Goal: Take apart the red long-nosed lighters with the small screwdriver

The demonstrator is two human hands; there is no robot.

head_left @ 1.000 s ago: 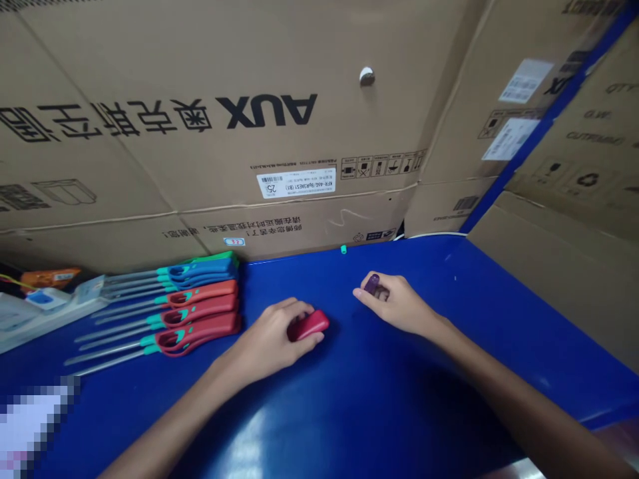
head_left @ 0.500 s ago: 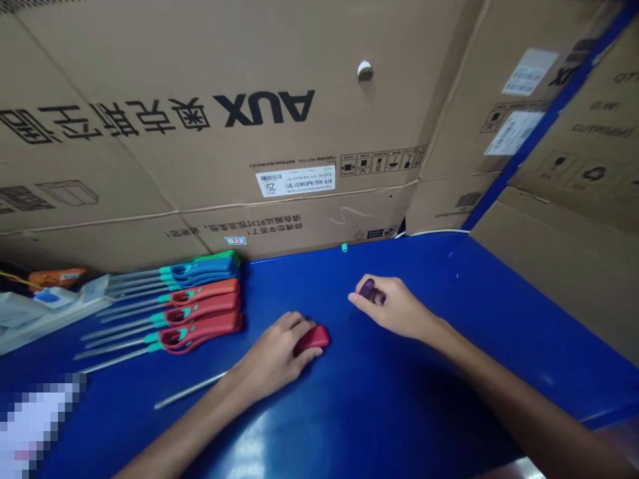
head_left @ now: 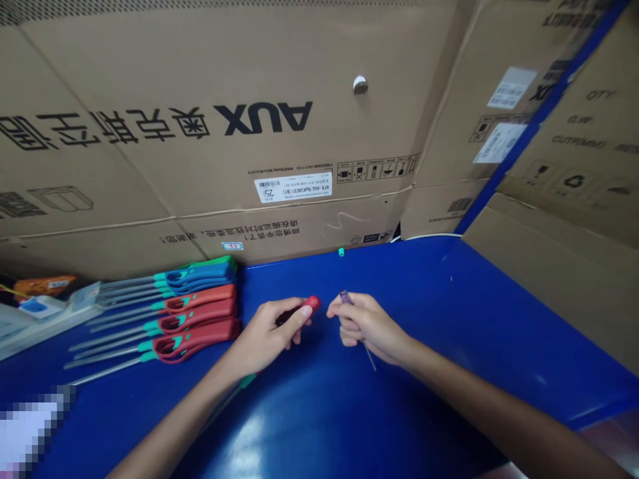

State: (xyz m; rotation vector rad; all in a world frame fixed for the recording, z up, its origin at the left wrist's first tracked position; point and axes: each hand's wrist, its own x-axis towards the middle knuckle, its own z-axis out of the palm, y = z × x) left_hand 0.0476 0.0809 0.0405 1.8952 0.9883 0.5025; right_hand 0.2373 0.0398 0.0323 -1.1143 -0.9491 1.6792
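Note:
My left hand grips a red-handled long lighter by its handle, the red end pointing right and its teal collar and metal tube running back under my wrist. My right hand holds a small purple part at its fingertips, with a thin metal rod sticking out below the palm. The red end and the purple part sit a few centimetres apart above the blue table.
A row of finished long lighters, several red and blue ones with metal tubes, lies at the left. Cardboard boxes wall the back and right. A tiny teal cap lies by the box foot. Clutter sits far left.
My left hand lifted the red lighter off the table and turned its end towards the right hand. My right hand moved left and closer, bringing the purple part near the red end.

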